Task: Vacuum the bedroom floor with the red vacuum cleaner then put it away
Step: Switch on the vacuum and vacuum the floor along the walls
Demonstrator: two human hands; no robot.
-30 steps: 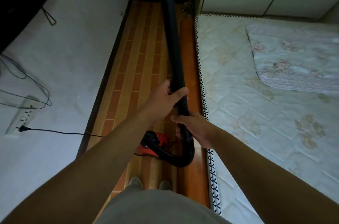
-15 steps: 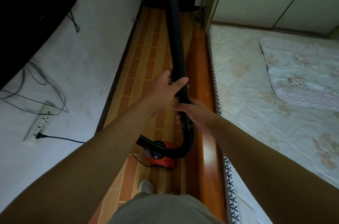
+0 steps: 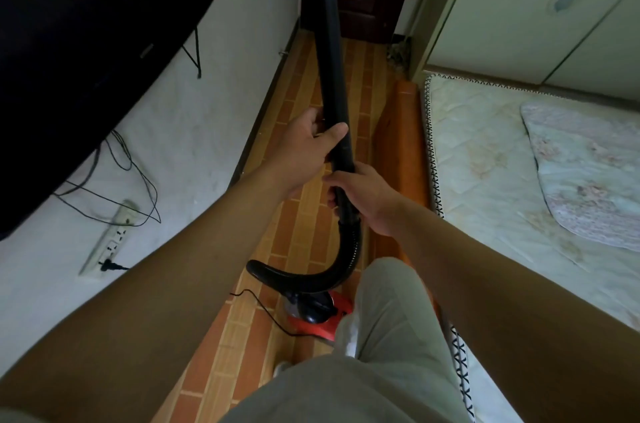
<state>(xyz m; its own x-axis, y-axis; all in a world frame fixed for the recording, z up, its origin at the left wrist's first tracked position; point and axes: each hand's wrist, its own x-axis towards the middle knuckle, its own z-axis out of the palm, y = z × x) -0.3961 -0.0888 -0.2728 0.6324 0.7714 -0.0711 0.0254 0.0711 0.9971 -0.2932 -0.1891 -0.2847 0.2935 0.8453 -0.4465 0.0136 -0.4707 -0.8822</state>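
— What are the hands doing?
— Both are gripping the black wand (image 3: 330, 58): the left hand (image 3: 304, 148) is wrapping its fingers (image 3: 313, 117) round it higher up, the right hand (image 3: 367, 200) is clasping it just below, above the ribbed hose (image 3: 348, 249).
— And the red vacuum cleaner (image 3: 322, 318)?
— It is sitting on the brick-patterned floor (image 3: 294, 214), just beside the person's leg (image 3: 391, 318), between the wall (image 3: 207, 117) and the mattress (image 3: 485, 162), its cord (image 3: 263, 308) trailing leftward.

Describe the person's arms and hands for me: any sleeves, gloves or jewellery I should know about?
The left hand and right hand are bare: no gloves, and no rings or wristwatch that I can see. The left forearm and right forearm are uncovered too, with no sleeve as far up as the frame shows. No straps, bands or markings are visible on either.
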